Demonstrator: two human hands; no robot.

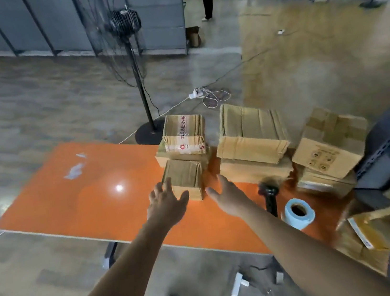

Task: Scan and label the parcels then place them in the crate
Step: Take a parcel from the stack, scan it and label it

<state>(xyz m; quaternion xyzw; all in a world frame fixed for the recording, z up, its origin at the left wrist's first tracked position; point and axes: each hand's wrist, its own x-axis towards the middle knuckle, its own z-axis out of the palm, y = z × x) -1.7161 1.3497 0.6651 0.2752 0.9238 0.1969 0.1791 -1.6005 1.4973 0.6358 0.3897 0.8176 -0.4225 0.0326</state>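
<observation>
From your head camera: your left hand (165, 202) and right hand (226, 197) reach out with fingers spread and holding nothing, flanking the small parcel (184, 178) at the front of the stacks on the orange table (71, 203). An uneven squeeze could let it slip or nudge the taped parcel (184, 134) stacked just behind. Your right forearm also passes close to the scanner (268, 192) and could knock it.

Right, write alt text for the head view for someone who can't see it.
An open left hand and right hand reach for a small cardboard parcel on an orange table. More parcels are stacked behind it; a black scanner and a label roll sit to the right.
</observation>
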